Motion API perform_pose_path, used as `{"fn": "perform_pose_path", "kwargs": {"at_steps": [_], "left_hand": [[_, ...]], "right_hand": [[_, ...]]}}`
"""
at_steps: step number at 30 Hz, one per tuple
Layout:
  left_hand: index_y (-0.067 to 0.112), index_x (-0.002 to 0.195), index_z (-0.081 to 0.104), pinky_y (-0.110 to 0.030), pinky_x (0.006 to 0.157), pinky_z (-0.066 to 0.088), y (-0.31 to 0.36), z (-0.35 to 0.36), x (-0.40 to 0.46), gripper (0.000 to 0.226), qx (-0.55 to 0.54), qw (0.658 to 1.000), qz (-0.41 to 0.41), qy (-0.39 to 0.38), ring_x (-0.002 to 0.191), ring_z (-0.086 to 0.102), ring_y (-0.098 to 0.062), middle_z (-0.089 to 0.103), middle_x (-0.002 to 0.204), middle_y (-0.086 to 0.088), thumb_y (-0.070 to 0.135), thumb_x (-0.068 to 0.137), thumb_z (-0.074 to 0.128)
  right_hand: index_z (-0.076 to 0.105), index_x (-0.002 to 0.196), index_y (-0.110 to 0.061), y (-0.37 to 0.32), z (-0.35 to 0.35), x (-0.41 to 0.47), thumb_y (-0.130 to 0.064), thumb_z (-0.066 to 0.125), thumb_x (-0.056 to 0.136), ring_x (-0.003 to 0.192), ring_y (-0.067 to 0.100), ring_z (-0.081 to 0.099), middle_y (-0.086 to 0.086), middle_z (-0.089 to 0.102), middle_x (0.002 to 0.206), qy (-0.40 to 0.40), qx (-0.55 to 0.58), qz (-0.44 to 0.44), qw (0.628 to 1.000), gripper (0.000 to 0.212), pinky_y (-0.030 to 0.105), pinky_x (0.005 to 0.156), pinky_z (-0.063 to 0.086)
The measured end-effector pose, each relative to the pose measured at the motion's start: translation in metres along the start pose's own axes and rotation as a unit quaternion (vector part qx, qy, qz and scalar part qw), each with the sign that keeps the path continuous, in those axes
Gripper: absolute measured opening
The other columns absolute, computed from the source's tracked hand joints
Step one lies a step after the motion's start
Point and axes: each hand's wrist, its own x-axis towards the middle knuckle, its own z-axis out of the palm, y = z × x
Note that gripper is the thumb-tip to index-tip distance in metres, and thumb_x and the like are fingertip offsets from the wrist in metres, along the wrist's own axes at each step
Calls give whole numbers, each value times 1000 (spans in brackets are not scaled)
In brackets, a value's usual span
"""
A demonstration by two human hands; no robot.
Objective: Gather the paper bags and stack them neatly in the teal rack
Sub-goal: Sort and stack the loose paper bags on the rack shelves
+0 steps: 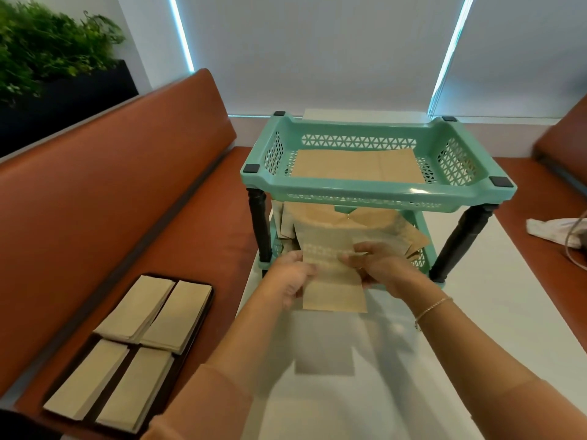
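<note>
Hands: both mine sit at centre frame, just in front of the teal rack (378, 188).
Left hand (293, 277): fingers curled round the left edge of a flat paper bag (332, 281), thumb on top.
Right hand (382, 265): fingertips pinch the same bag's right edge, wrist with a thin bracelet (432, 309) toward lower right.
Bag in hand: brown, flat, held level over the white table (476, 328), its far end pointing into the rack's lower shelf.
Lower shelf: already holds a loose heap of bags (365, 227), some skewed and poking out to the right.
Top shelf: one bag (357, 166) lies flat inside, upper centre of frame.
Remaining bags: four tidy piles (133, 347) on a dark tray (208, 300), lower left, on the orange bench (104, 192).
Handling, my judgement: the bag looks very light, thin and floppy, easily creased, so gripping both long edges keeps it flat; a single-corner hold would likely let it droop.
Stage, my judgement: I seem to be feeding this bag onto the heap, which needs squaring up.
Other: white cloth (552, 230) at right edge.
</note>
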Motion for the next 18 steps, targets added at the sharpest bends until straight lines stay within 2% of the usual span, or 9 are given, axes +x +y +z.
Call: {"fn": "perform_pose_path", "kwargs": {"at_steps": [2, 4, 6, 8, 10, 12, 14, 16, 18], "left_hand": [[16, 98, 58, -33, 69, 53, -2, -2, 0, 21, 34, 999, 6, 25, 77, 62, -19, 65, 86, -3, -3, 88, 57], [15, 103, 58, -37, 80, 53, -5, -6, 2, 23, 69, 997, 14, 42, 85, 62, -24, 65, 93, -6, -2, 89, 55], [16, 106, 59, -37, 83, 52, -8, -11, 4, 24, 99, 993, 21, 59, 91, 63, -25, 65, 98, -6, 0, 88, 54], [17, 102, 59, -33, 83, 51, -9, -16, 2, 21, 126, 988, 32, 78, 94, 62, -25, 65, 103, -6, 3, 88, 53], [16, 101, 61, -32, 84, 50, -13, -23, 2, 19, 145, 984, 39, 97, 97, 61, -25, 65, 108, -8, 5, 86, 53], [14, 98, 62, -26, 71, 48, -16, -28, -1, 19, 161, 980, 47, 112, 90, 60, -24, 64, 105, -7, 4, 86, 52], [14, 97, 63, -23, 58, 42, -20, -31, -3, 19, 170, 977, 48, 115, 82, 55, -23, 61, 99, -6, 3, 87, 51], [12, 95, 63, -24, 60, 41, -23, -34, -4, 18, 174, 976, 47, 118, 78, 54, -24, 61, 96, -9, 3, 86, 50], [12, 94, 64, -28, 67, 47, -23, -36, -6, 18, 174, 976, 44, 124, 85, 60, -29, 64, 99, -10, 5, 85, 51]], "right_hand": [[56, 122, -13, -9, 4, 5, -39, 62, 87, 77, 19, 62, 8, 65, 100, 69, -138, -14, 988, 44, 29, 70, 53], [58, 118, -11, -18, 8, 10, -48, 54, 89, 85, 17, 60, 7, 63, 107, 124, -336, -25, 933, 47, 25, 73, 47], [59, 99, -14, -24, 13, 11, -50, 55, 87, 71, 11, 52, 3, 60, 93, 123, -435, -24, 892, 38, 20, 57, 38], [53, 77, -14, -25, 18, 14, -50, 61, 83, 64, 10, 46, -1, 52, 75, 106, -456, -13, 884, 37, 21, 54, 35], [47, 66, -16, -24, 21, 20, -52, 65, 78, 73, 15, 49, -2, 49, 69, 95, -440, -6, 893, 42, 24, 64, 39], [47, 67, -16, -24, 24, 22, -54, 68, 74, 78, 17, 51, 0, 54, 75, 85, -431, -9, 898, 44, 26, 69, 40], [54, 78, -14, -24, 26, 22, -52, 71, 72, 86, 19, 55, 3, 58, 87, 78, -419, -10, 904, 42, 27, 75, 44], [60, 92, -11, -25, 26, 21, -48, 71, 75, 95, 20, 57, 5, 61, 95, 64, -418, -8, 906, 42, 28, 82, 46], [59, 81, -10, -25, 24, 23, -41, 75, 74, 86, 19, 57, 4, 61, 87, 65, -389, 1, 919, 36, 26, 77, 45]]}}
